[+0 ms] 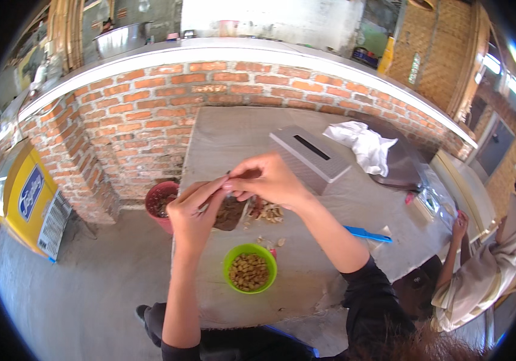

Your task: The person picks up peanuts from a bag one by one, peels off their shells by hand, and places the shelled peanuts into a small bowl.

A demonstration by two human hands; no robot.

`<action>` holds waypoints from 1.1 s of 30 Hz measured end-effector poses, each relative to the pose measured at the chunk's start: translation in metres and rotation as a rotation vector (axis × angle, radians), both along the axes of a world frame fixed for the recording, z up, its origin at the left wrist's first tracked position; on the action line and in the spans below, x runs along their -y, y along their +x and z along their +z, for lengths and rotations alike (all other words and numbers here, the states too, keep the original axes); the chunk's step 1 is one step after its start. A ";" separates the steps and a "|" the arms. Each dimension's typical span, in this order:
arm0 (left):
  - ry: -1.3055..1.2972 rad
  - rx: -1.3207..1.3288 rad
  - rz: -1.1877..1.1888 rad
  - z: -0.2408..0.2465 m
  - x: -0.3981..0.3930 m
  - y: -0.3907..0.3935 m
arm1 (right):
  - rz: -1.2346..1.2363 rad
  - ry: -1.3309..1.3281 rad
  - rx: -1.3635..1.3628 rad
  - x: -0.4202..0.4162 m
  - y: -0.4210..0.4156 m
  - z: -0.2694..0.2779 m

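Note:
My left hand (197, 207) and my right hand (269, 178) meet above the table (303, 280), fingertips pinched together. A small thing seems to be between them, too hidden by the fingers to name. Beneath the hands lie a dark brown flat piece or heap (231, 214) and a pile of pale, light-brown pieces (271, 213), perhaps peanuts or shells. Nearer to me, a lime-green bowl (250, 289) holds many small tan pieces that look like nuts. A few loose scraps (280, 242) and a small red item lie just beyond the bowl.
A grey box with a dark slot (312, 149), a white cloth (366, 142), a blue-handled tool (366, 233) and a clear plastic bag (436, 198) are on the table. A red bucket (163, 221) stands at its left. Another person (484, 275) sits at right. A brick wall (149, 99) runs behind.

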State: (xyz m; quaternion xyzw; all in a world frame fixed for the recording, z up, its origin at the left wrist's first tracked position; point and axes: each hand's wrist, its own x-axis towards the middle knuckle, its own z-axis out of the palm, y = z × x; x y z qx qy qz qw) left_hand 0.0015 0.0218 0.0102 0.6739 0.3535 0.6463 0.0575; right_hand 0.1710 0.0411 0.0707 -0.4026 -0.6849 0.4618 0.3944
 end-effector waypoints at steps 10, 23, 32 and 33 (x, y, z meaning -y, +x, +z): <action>-0.065 -0.070 0.004 0.001 0.000 -0.001 | 0.111 0.134 0.108 -0.008 0.008 -0.002; 0.008 -0.100 0.103 -0.002 -0.006 -0.003 | 0.015 0.594 0.306 -0.016 0.012 -0.014; -0.064 0.060 0.039 -0.006 -0.007 -0.002 | 0.065 0.636 0.196 -0.004 0.000 -0.008; -0.071 0.062 0.044 -0.007 -0.008 -0.002 | 0.054 0.670 0.204 -0.004 -0.001 -0.009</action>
